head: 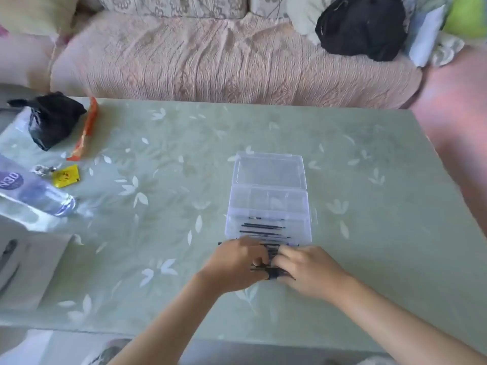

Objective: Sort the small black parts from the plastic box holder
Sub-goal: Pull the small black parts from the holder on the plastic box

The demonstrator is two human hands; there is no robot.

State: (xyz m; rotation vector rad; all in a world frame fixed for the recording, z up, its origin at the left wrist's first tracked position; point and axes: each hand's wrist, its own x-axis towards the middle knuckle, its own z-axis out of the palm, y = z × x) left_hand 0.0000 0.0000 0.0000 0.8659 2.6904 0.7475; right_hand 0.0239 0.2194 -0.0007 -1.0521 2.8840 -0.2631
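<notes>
Small black parts (263, 229), thin and rod-like, were seen in the near compartment of the clear plastic box holder (268, 180), whose lid was laid open on the far side. More were bunched just in front of it, gripped by the curled fingers of the left hand (237, 262) and the right hand (308, 270). The box was set on a pale green table (184, 154) patterned with white leaves, before a pink-covered sofa (210, 61). On a bottle (34, 193), cut off at the left edge, only "N30" could be read. The parts under the hands were blurred and could not be counted.
</notes>
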